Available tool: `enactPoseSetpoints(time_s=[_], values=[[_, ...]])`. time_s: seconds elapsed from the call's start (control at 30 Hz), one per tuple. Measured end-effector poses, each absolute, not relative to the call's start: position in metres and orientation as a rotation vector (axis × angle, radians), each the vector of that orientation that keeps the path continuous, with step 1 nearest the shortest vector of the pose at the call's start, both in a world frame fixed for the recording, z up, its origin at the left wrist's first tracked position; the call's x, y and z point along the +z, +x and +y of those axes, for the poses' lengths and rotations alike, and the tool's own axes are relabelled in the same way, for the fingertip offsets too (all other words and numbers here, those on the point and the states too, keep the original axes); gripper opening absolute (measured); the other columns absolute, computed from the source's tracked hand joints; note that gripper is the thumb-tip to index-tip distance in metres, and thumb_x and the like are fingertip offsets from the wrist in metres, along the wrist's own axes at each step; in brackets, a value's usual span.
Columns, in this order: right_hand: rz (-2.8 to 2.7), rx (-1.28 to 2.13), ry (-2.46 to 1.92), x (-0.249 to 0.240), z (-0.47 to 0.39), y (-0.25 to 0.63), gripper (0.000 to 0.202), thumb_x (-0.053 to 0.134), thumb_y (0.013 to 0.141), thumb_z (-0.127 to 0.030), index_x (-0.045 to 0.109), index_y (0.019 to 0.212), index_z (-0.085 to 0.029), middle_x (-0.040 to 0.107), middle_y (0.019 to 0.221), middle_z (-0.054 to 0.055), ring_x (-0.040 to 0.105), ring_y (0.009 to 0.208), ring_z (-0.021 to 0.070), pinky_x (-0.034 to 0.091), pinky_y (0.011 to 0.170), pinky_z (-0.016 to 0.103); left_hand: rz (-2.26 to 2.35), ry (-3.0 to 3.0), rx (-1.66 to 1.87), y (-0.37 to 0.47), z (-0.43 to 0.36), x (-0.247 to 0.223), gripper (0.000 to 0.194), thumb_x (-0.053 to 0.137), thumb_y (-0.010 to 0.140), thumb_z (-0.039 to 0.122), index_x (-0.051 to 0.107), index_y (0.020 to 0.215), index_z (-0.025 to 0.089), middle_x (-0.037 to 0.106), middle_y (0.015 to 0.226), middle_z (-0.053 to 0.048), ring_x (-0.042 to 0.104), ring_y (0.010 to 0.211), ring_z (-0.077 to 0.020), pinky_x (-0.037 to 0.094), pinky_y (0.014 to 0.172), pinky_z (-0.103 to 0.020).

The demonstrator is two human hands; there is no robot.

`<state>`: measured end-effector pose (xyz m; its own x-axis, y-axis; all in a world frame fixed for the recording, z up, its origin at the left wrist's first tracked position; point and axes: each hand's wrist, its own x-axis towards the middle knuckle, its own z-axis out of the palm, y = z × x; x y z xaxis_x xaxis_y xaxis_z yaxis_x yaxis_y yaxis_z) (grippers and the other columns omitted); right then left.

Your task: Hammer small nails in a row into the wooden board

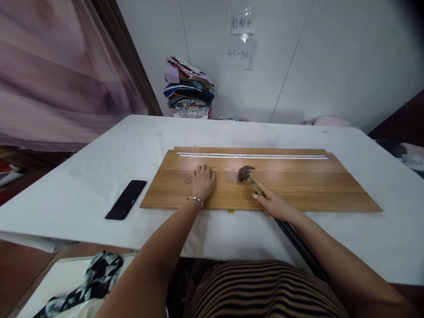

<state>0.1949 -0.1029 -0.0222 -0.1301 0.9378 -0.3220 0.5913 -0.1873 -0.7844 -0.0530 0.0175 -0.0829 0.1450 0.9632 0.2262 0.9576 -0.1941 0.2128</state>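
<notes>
A wooden board (291, 190) lies flat in front of me. My right hand (273, 203) is wrapped round the handle of a claw hammer (245, 173). The hammer's rusty head is at the board, its claw toward the far right; its long dark grip runs back under my forearm. My left hand (203, 180) rests palm down on the board, fingers forward and lying on the wood. Just left of it is a small pile of nails (186, 181). Small dark marks or nail heads (231, 180) form a row on either side of the hammer head; I cannot tell which.
Two white measuring strips (251, 156) run along the board's far side. A black phone (126, 199) lies on the white-covered table (109, 159), left of the board. Folded cloths (189, 88) are stacked by the wall. A patterned cloth (102, 271) lies at lower left.
</notes>
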Motion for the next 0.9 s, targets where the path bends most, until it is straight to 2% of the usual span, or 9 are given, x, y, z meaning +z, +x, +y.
enactPoseSetpoints(time_s=[0.1, 0.3, 0.37, 0.5, 0.6, 0.7, 0.9], values=[[-1.702, 1.240, -1.765, -0.020, -0.103, 0.194, 0.070, 0.046, 0.093, -0.048, 0.029, 0.155, -0.021, 0.067, 0.087, 0.008, 0.062, 0.067, 0.0194, 0.050, 0.061, 0.032, 1.976, 2.358, 0.503, -0.053, 0.017, -0.082, 0.035, 0.038, 0.093, 0.033, 0.060, 0.117, 0.021, 0.053, 0.141, -0.012, 0.040, 0.136, -0.0313, 0.033, 0.111, -0.052], [-1.693, 1.247, -1.753, -0.020, -0.104, 0.194, 0.066, 0.041, 0.095, -0.041, 0.026, 0.156, -0.022, 0.067, 0.087, 0.007, 0.056, 0.054, 0.0144, 0.048, 0.054, 0.030, 1.985, 2.396, 0.487, -0.054, 0.017, -0.083, 0.035, 0.037, 0.094, 0.034, 0.060, 0.117, 0.020, 0.053, 0.141, -0.012, 0.041, 0.135, -0.0310, 0.034, 0.111, -0.050], [-1.685, 1.272, -1.753, -0.022, -0.104, 0.194, 0.066, 0.041, 0.095, -0.040, 0.024, 0.156, -0.022, 0.068, 0.090, 0.007, 0.057, 0.056, 0.0149, 0.048, 0.054, 0.030, 1.982, 2.401, 0.493, -0.054, 0.017, -0.083, 0.034, 0.037, 0.094, 0.033, 0.060, 0.116, 0.020, 0.054, 0.140, -0.013, 0.042, 0.134, -0.0309, 0.034, 0.110, -0.051], [-1.725, 1.176, -1.695, -0.028, -0.102, 0.196, 0.065, 0.043, 0.094, -0.040, 0.030, 0.154, -0.021, 0.069, 0.104, 0.011, 0.066, 0.081, 0.0230, 0.054, 0.070, 0.038, 1.968, 2.384, 0.502, -0.054, 0.018, -0.084, 0.035, 0.038, 0.094, 0.034, 0.060, 0.117, 0.019, 0.053, 0.141, -0.013, 0.041, 0.134, -0.0313, 0.033, 0.110, -0.052], [-1.741, 1.079, -1.637, -0.032, -0.100, 0.197, 0.063, 0.047, 0.092, -0.040, 0.039, 0.151, -0.020, 0.070, 0.106, 0.011, 0.066, 0.095, 0.0269, 0.053, 0.081, 0.041, 1.974, 2.378, 0.513, -0.054, 0.019, -0.086, 0.036, 0.037, 0.094, 0.033, 0.060, 0.118, 0.019, 0.053, 0.141, -0.013, 0.040, 0.135, -0.0316, 0.033, 0.110, -0.051], [-1.746, 1.071, -1.621, -0.034, -0.100, 0.198, 0.062, 0.048, 0.091, -0.040, 0.041, 0.150, -0.021, 0.070, 0.102, 0.010, 0.066, 0.092, 0.0264, 0.054, 0.078, 0.040, 1.977, 2.377, 0.518, -0.054, 0.019, -0.087, 0.037, 0.038, 0.094, 0.034, 0.059, 0.120, 0.019, 0.053, 0.142, -0.013, 0.040, 0.135, -0.0315, 0.032, 0.110, -0.052], [-1.714, 1.131, -1.658, -0.035, -0.103, 0.199, 0.063, 0.044, 0.093, -0.040, 0.035, 0.153, -0.022, 0.070, 0.091, 0.009, 0.066, 0.078, 0.0232, 0.054, 0.070, 0.038, 1.972, 2.383, 0.498, -0.054, 0.018, -0.084, 0.035, 0.039, 0.093, 0.033, 0.060, 0.117, 0.019, 0.054, 0.140, -0.013, 0.041, 0.135, -0.0311, 0.034, 0.110, -0.051]])
